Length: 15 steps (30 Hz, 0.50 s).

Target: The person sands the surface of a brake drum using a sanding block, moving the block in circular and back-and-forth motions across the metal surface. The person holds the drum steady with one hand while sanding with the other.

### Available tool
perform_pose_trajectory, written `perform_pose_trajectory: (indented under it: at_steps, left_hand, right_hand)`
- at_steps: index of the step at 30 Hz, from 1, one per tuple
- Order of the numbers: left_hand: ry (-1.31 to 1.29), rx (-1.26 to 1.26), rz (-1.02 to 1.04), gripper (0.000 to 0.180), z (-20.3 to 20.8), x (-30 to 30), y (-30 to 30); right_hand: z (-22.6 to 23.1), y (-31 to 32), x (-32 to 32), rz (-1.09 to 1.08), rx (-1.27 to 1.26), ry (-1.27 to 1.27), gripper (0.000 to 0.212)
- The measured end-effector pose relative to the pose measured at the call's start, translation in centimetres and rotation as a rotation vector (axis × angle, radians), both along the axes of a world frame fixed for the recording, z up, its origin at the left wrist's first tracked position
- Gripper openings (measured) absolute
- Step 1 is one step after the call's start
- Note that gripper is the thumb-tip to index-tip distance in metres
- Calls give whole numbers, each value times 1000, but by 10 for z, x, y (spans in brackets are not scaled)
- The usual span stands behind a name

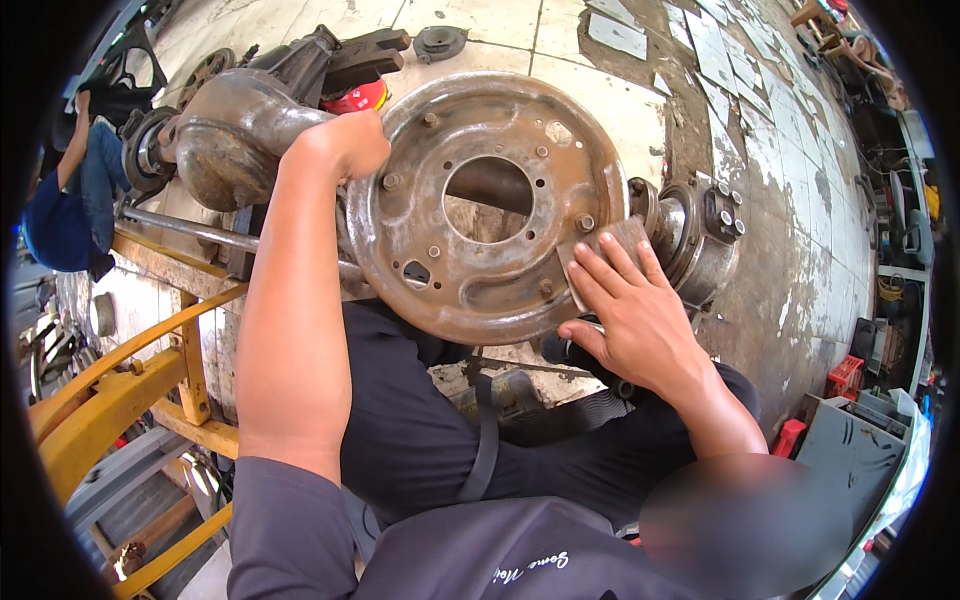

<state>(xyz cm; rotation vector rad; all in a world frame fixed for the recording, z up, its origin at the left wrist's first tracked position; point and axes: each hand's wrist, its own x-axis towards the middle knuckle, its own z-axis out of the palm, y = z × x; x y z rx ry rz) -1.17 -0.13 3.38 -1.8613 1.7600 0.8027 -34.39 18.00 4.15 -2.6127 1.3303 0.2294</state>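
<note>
A round, rusty brown brake backing plate with a large centre hole stands tilted before me, above my knees. At its upper left rim my left hand is closed, gripping the edge. My right hand holds a worn brownish-grey sheet of sandpaper against the lower right of the plate, its fingers stretched out over the sheet. The thumb lies apart, near the plate's lower edge. Several bolts stick out of the plate's face. The palm hides part of the sandpaper.
A heavy axle housing lies at the left, and a hub-like metal part is right of the plate. A yellow metal frame is at lower left. Cracked tiles cover the floor. A grey toolbox is at right; another person's blue clothing shows far left.
</note>
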Motion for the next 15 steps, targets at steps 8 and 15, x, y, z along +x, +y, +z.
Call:
perform_pose_trajectory:
  at_steps: [8, 15]
  left_hand:
    - [64, -173, -80, 29, -13, 8, 3]
    - [3, -26, -64, 45, -1, -1, 9]
  right_hand:
    - [10, 6, -5, -31, 68, -48, 74]
    - [20, 11, -2, 8, 112, -23, 74]
